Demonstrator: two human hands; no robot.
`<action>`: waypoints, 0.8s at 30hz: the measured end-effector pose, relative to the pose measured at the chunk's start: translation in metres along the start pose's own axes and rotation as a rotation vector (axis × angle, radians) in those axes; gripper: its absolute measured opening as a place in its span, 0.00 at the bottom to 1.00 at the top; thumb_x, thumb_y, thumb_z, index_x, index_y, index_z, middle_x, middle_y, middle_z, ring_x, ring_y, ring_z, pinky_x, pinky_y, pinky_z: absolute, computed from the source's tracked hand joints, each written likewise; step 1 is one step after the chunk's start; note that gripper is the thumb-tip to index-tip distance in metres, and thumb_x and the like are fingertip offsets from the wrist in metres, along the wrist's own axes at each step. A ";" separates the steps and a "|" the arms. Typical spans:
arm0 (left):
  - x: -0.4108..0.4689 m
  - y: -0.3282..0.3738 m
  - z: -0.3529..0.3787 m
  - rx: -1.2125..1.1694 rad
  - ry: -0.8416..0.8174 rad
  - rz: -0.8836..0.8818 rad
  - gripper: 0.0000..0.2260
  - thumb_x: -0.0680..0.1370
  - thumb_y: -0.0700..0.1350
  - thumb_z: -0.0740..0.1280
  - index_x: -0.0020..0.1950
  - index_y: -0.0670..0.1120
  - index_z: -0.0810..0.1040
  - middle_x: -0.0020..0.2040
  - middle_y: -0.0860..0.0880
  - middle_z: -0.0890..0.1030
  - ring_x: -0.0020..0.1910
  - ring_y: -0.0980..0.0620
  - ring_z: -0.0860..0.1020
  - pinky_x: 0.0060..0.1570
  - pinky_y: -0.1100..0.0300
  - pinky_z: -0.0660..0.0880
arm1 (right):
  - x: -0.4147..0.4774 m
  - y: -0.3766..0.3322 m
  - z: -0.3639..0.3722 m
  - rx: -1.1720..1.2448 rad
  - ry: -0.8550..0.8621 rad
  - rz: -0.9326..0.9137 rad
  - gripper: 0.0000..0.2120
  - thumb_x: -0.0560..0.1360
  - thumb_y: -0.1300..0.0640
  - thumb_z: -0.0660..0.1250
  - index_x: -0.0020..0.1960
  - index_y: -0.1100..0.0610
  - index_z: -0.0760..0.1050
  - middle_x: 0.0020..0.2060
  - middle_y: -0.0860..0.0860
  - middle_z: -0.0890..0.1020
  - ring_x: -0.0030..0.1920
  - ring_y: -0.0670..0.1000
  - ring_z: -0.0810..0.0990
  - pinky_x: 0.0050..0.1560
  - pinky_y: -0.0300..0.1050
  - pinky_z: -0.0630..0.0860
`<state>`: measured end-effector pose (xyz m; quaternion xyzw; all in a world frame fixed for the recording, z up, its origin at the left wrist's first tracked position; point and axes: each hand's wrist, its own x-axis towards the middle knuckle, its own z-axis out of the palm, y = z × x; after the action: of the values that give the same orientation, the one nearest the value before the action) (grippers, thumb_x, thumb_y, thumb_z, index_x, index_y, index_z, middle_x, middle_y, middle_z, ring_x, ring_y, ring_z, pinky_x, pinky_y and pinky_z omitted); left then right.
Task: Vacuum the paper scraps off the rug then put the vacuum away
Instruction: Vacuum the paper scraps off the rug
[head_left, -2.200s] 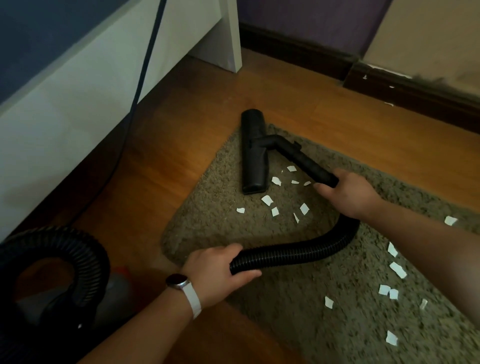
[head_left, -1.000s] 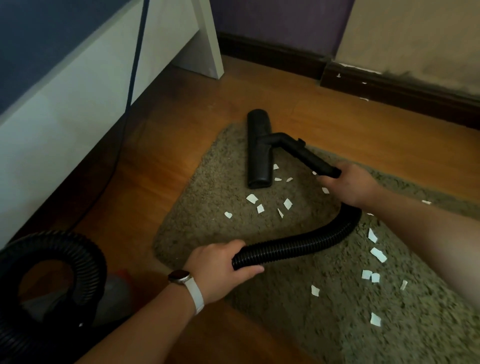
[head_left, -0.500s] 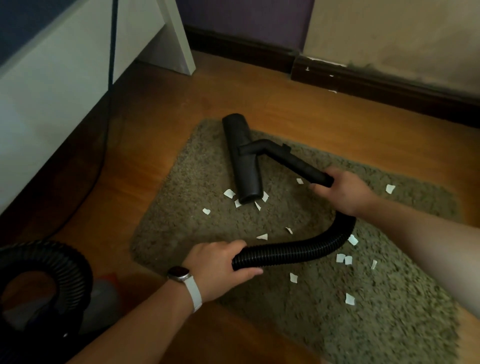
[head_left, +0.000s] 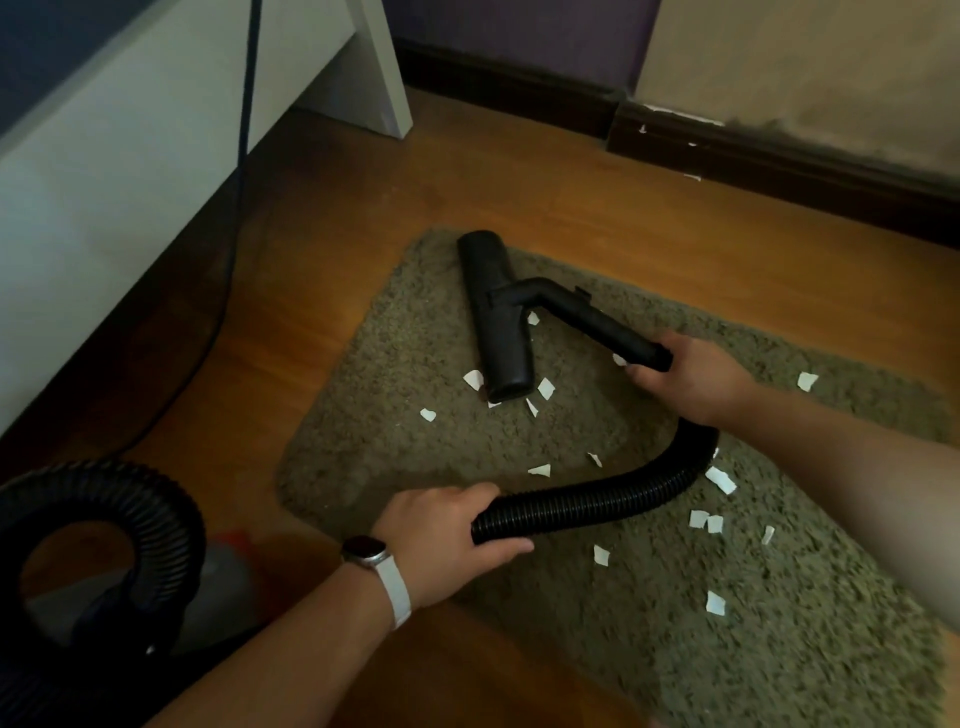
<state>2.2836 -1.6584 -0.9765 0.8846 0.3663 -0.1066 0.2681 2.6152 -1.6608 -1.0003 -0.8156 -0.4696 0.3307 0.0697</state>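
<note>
- Black wand (head_left: 597, 325) clenched in right hand (head_left: 696, 384), rests nozzle (head_left: 498, 322), long axis pointing away, beside paper scraps (head_left: 544, 387) at its near end
- Curls left hand (head_left: 436, 535) round hose (head_left: 597, 501)

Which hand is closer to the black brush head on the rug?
Right. The right hand grips the tube just behind the brush head; the left hand holds the hose farther back.
</note>
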 end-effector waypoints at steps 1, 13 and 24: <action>0.001 0.001 0.001 0.000 -0.002 0.008 0.24 0.73 0.72 0.57 0.59 0.58 0.73 0.43 0.59 0.76 0.42 0.60 0.76 0.42 0.61 0.76 | -0.004 0.006 0.000 0.010 0.005 0.010 0.16 0.78 0.42 0.65 0.58 0.52 0.73 0.40 0.52 0.79 0.38 0.50 0.79 0.33 0.45 0.73; 0.005 0.014 0.003 0.051 0.012 0.045 0.25 0.73 0.73 0.56 0.59 0.58 0.72 0.41 0.60 0.73 0.41 0.60 0.75 0.41 0.62 0.74 | -0.010 0.023 0.007 -0.099 0.044 0.028 0.10 0.80 0.48 0.64 0.57 0.52 0.68 0.38 0.52 0.78 0.34 0.53 0.78 0.30 0.46 0.74; 0.005 0.017 0.009 0.088 0.020 0.035 0.25 0.72 0.75 0.54 0.57 0.58 0.71 0.43 0.57 0.78 0.42 0.57 0.77 0.40 0.60 0.73 | 0.002 0.026 0.011 -0.102 0.041 0.020 0.11 0.79 0.47 0.66 0.55 0.52 0.69 0.38 0.53 0.78 0.35 0.54 0.79 0.33 0.49 0.76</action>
<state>2.2991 -1.6700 -0.9790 0.9029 0.3484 -0.1089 0.2270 2.6281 -1.6757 -1.0209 -0.8293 -0.4762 0.2904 0.0342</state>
